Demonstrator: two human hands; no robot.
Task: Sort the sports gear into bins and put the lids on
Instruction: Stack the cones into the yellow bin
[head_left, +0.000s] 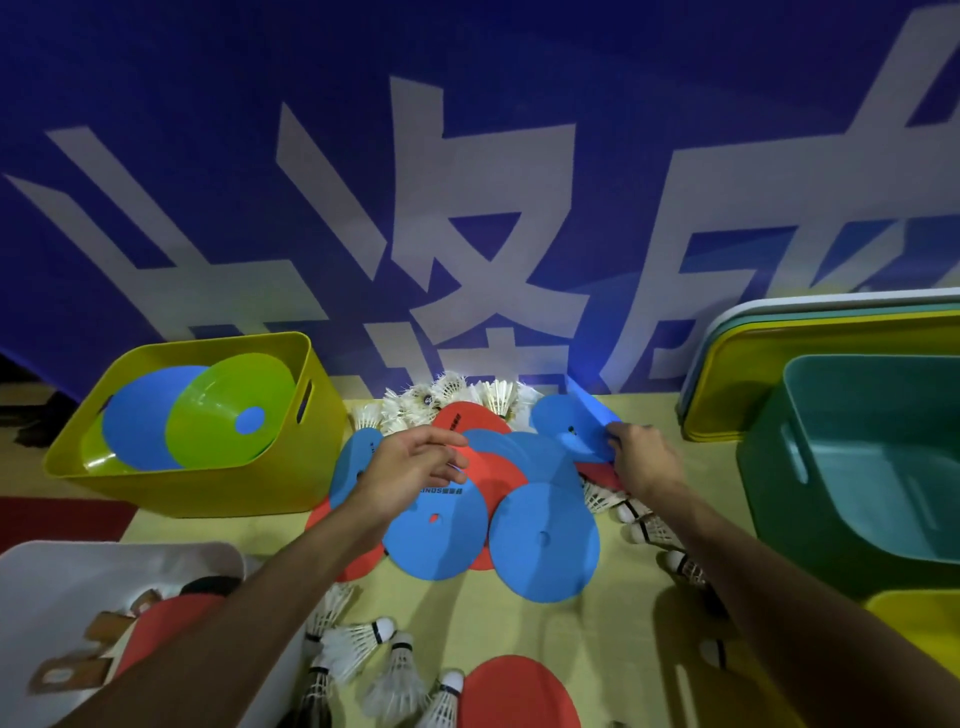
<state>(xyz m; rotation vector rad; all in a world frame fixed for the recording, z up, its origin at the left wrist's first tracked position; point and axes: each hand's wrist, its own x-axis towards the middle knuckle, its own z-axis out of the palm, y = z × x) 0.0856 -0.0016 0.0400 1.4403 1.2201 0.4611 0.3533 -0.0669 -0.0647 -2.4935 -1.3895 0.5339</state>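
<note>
A heap of flat blue discs (543, 540) and red discs (488, 467) lies in the middle of the floor. My right hand (641, 457) pinches the edge of one blue disc (569, 423) at the heap's far right. My left hand (410, 467) hovers over the heap with fingers spread and nothing in it. The yellow bin (182, 480) at the left holds blue and green discs (228, 410). White shuttlecocks (452, 397) lie behind the heap, and more shuttlecocks (379, 660) lie near me.
A teal bin (769, 488) stands at the right with nothing visible inside. Stacked lids (727, 343) lean behind it. A white bin (62, 571) at the lower left holds paddles. A red disc (519, 691) lies at the bottom. A blue banner wall closes the far side.
</note>
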